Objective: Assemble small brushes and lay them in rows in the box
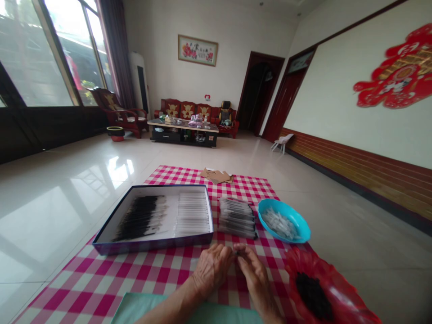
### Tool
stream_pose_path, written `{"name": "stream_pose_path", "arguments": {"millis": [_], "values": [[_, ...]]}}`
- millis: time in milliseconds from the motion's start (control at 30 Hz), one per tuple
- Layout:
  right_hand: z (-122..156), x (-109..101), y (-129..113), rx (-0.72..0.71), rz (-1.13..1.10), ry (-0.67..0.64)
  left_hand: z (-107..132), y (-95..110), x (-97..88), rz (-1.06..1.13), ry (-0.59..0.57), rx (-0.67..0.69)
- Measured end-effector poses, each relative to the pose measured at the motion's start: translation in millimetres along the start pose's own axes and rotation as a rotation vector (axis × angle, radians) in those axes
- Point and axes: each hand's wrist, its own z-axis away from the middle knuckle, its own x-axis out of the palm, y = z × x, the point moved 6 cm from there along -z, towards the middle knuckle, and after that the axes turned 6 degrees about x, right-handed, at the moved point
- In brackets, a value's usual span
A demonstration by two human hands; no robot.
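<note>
No clearly readable txt; framed pic's (197, 51) chars too small.

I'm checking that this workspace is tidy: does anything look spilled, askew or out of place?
Nothing looks spilled: the pale pieces sit inside the blue bowl. Only the cardboard pieces look slightly untidy, overlapping at uneven angles near the far edge of the checkered tablecloth.

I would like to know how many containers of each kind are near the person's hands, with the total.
Shallow dark-blue rectangular box: 1
Plastic bowls (round light-blue bowl, wavy-edged red bowl): 2
Total: 3
</note>
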Motion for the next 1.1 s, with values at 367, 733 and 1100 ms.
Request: {"name": "stream_pose_path", "arguments": {"millis": [367,733,1100], "values": [[-3,-5,11,-0.001,0.138,0.078,1,-1,6.0,0.046,-0.008,-0.005],[-1,-2,4,-0.036,0.055,0.030,1,1,-0.2,0.040,0.007,0.015],[-2,-2,11,-0.039,0.135,0.076,1,1,0.1,0.012,0.003,0.030]]}}
